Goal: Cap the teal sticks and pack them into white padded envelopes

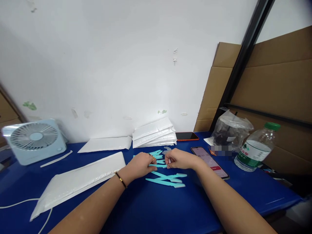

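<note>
While our left hand [141, 164] is pinching one end of a teal razor [160, 165], our right hand [180, 158] is gripping the other with curled fingers [168, 155], loose razors [164, 183] lying around it on the counter [158, 211].

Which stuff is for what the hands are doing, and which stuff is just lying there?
For the job:
turquoise tools, with one between the left hand and the right hand
perhaps the white envelopes, close by

Probably just lying about:
fan
dark-screened phone
water bottle
clear plastic bag
perhaps the lit phone
</note>
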Demonstrator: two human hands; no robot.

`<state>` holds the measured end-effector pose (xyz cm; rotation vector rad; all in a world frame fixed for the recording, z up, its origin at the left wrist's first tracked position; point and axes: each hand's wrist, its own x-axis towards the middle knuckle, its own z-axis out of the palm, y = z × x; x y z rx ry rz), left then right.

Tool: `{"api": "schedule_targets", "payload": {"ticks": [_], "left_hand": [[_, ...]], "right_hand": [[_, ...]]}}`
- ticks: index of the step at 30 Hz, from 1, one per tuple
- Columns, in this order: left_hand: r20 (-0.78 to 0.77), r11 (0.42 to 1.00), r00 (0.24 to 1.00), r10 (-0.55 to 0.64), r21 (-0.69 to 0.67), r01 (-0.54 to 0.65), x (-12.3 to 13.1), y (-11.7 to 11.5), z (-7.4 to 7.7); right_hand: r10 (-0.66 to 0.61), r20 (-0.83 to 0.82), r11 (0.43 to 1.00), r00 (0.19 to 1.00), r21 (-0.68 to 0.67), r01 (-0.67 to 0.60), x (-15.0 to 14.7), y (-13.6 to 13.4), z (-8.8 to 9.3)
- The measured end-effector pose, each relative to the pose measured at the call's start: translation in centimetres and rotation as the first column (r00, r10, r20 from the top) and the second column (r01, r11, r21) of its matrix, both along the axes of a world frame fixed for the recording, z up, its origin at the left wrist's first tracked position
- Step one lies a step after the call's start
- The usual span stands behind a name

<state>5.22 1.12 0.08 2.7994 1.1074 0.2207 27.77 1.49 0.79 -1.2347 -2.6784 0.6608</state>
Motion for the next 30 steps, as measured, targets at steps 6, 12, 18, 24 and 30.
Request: {"api": "schedule_targets", "payload": {"ticks": [6,12,18,24,30], "left_hand": [[0.059,0.975,0.977,0.205,0.076,-0.209,-1.4,1.6,0.5],[0.177,0.991,0.979,0.104,0.062,-0.116,-0.6,0.7,0.7],[0.132,0.999,0.991,-0.021,-0.04,0.027,0.6,-0.8,0.7],[0.081,0.996,0.997,-0.015,-0.083,0.022,0.9,-0.7,0.4],[0.067,0.984,0.99,0.123,0.119,-0.131,-0.4,1.0,1.0]], "right_hand": [[-0.214,-0.152,0.976,0.965,0.017,0.219,1.9,0.5,1.1],[-0.11,0.055,0.982,0.992,-0.145,0.117,2.9,-0.5,2.2],[0.04,0.158,0.986,0.987,-0.164,-0.014,1.4,-0.6,0.6],[0.027,-0.015,0.999,1.0,-0.034,-0.027,0.9,-0.7,1.1],[-0.173,-0.129,0.971,0.976,0.144,0.191,1.6,0.0,1.4]]}}
